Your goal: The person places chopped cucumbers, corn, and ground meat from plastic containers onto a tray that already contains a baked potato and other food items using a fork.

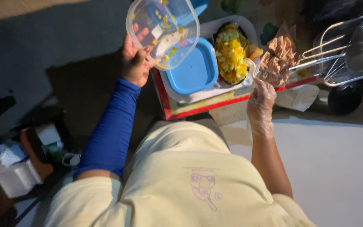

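My left hand [134, 59], with a blue sleeve on the arm, holds a clear plastic container [163, 31] tilted up, a few yellow bits stuck inside it. My right hand [260, 98] wears a clear plastic glove and grips a white plastic spoon [251, 67] at the edge of a dark oval bowl [232, 52] heaped with yellow chopped food. A blue square lid [194, 71] lies between the container and the bowl on a white tray [206, 93].
A red-edged board [206, 107] carries the tray. A clear bag of brown crackers [279, 56] lies right of the bowl. Wire strainers [345, 50] and a black round object [344, 98] sit at the far right. Packets and clutter [22, 164] lie on the floor at left.
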